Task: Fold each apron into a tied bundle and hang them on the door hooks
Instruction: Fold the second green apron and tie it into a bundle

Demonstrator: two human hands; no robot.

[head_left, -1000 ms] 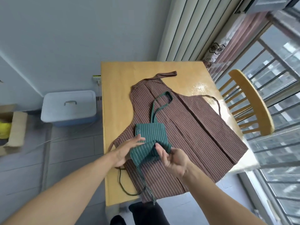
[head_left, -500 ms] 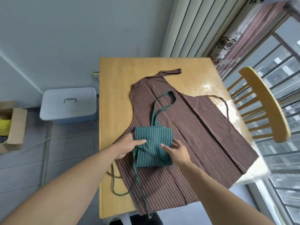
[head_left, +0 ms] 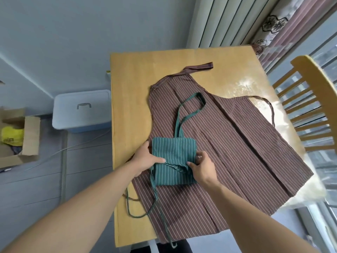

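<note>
A green striped apron (head_left: 173, 152), folded into a small square, lies on top of a brown striped apron (head_left: 237, 143) spread flat on the wooden table (head_left: 131, 88). Its neck loop (head_left: 193, 106) stretches away from me; its waist ties (head_left: 145, 203) trail toward the table's near edge. My left hand (head_left: 147, 159) holds the fold's left side, thumb pressed on top. My right hand (head_left: 202, 167) pinches the fold's right side where a tie crosses the cloth.
A wooden chair (head_left: 313, 106) stands at the table's right, beside the window. A pale lidded storage box (head_left: 82, 110) and an open cardboard box (head_left: 16, 136) sit on the floor to the left. Curtains hang behind the table.
The green apron went from a loose, lifted bunch to a flat square pressed on the brown apron. Both hands lowered onto its two sides, and the view drew closer.
</note>
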